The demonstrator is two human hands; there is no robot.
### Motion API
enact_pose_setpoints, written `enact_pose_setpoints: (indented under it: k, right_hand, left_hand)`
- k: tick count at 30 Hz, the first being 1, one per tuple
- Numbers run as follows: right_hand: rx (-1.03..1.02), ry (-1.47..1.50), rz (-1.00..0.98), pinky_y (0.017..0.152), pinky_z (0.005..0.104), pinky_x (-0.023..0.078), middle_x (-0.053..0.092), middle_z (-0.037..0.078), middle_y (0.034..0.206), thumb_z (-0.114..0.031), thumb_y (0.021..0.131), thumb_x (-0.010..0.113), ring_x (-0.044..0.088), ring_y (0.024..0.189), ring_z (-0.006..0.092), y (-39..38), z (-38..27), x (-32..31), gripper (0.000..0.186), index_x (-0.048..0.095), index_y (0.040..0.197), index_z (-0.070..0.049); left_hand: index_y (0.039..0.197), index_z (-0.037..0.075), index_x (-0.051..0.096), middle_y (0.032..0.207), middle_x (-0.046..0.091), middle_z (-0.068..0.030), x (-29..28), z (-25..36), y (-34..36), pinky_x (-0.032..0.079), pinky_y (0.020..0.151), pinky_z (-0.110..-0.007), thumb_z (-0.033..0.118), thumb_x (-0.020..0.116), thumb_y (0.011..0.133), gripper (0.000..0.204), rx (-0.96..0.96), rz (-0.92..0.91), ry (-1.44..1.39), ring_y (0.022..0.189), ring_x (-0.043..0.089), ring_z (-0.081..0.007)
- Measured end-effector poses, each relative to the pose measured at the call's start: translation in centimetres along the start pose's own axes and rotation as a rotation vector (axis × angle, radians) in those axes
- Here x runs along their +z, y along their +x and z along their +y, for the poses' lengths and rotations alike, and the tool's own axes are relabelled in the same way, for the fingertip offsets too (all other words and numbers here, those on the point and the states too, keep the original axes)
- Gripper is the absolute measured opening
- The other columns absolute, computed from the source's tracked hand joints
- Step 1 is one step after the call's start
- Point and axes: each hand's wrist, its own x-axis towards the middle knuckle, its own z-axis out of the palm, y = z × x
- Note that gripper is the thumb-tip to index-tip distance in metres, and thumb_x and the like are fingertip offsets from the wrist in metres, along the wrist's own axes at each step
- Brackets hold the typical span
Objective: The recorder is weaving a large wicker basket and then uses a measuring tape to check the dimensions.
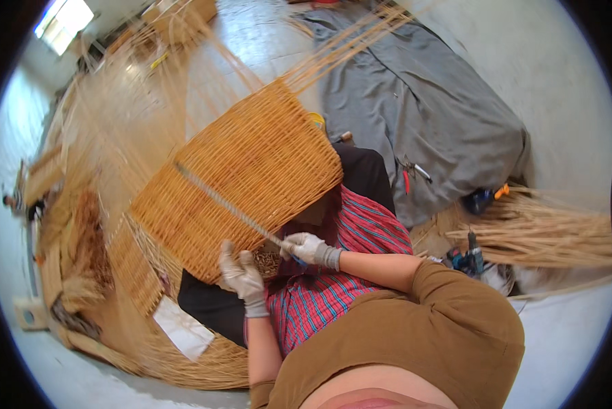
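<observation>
A rectangular panel of woven orange-tan cane rests tilted across my lap, long loose strands fanning from its far edge. My gloved right hand grips one end of a long grey strip, perhaps a metal ruler or tape, lying diagonally over the weave, with something small and blue under the fingers. My gloved left hand is at the panel's lower edge, fingers loosely apart; whether they touch the weave is unclear. Below the panel, striped red cloth covers part of my lap.
A grey cloth at upper right carries pliers and other small tools. A drill lies beside cane bundles on the right. Piled fibre, a smaller woven piece and a white sheet lie left.
</observation>
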Motion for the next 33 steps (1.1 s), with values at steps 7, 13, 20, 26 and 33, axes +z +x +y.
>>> enact_pose_setpoints:
  k: [7,13,20,26,33]
  right_hand:
    - [0.137,-0.176,-0.162,0.086,0.0326,0.052,0.073,0.005,0.101,-0.035,0.103,0.056,0.065,0.094,0.0135,-1.5,0.9,-0.1,0.036,0.070,0.110,-0.002]
    - [0.047,-0.291,-0.089,0.088,0.0407,0.052,0.073,0.015,0.102,-0.041,0.102,0.050,0.069,0.099,0.0295,-0.6,4.8,0.6,0.041,0.069,0.111,-0.006]
    - [0.084,-0.418,-0.096,0.087,0.0427,0.052,0.071,0.018,0.101,-0.037,0.101,0.049,0.067,0.097,0.0346,-1.0,4.4,-0.1,0.037,0.068,0.108,-0.005]
    - [0.127,-0.450,-0.113,0.093,0.0423,0.051,0.071,0.019,0.112,-0.037,0.101,0.049,0.066,0.107,0.0356,-0.5,4.8,-0.8,0.039,0.068,0.119,-0.008]
    - [0.142,-0.497,-0.147,0.093,0.0497,0.050,0.068,0.023,0.114,-0.037,0.100,0.044,0.062,0.110,0.0426,-0.4,4.9,-0.3,0.038,0.066,0.114,-0.009]
  left_hand:
    - [0.118,-0.001,0.062,0.103,0.072,-0.0132,5.8,1.6,-3.9,0.058,0.082,-0.034,0.035,0.052,0.107,0.039,-0.530,-0.373,-0.415,0.091,0.069,-0.0208]
    - [0.116,-0.002,0.065,0.104,0.072,-0.0135,6.6,1.4,-4.5,0.055,0.089,-0.034,0.032,0.050,0.108,0.038,-0.488,-0.328,-0.328,0.095,0.069,-0.0199]
    - [0.117,-0.002,0.066,0.109,0.072,-0.0133,7.4,0.0,-6.0,0.051,0.094,-0.033,0.037,0.046,0.108,0.045,-0.515,-0.397,-0.157,0.101,0.066,-0.0210]
    - [0.117,-0.001,0.069,0.111,0.072,-0.0117,7.6,0.0,-5.6,0.050,0.096,-0.033,0.041,0.048,0.107,0.048,-0.474,-0.446,-0.055,0.103,0.065,-0.0200]
    - [0.117,0.000,0.069,0.111,0.072,-0.0123,7.2,-0.7,-5.9,0.049,0.097,-0.032,0.038,0.047,0.108,0.045,-0.491,-0.438,-0.073,0.105,0.066,-0.0215]
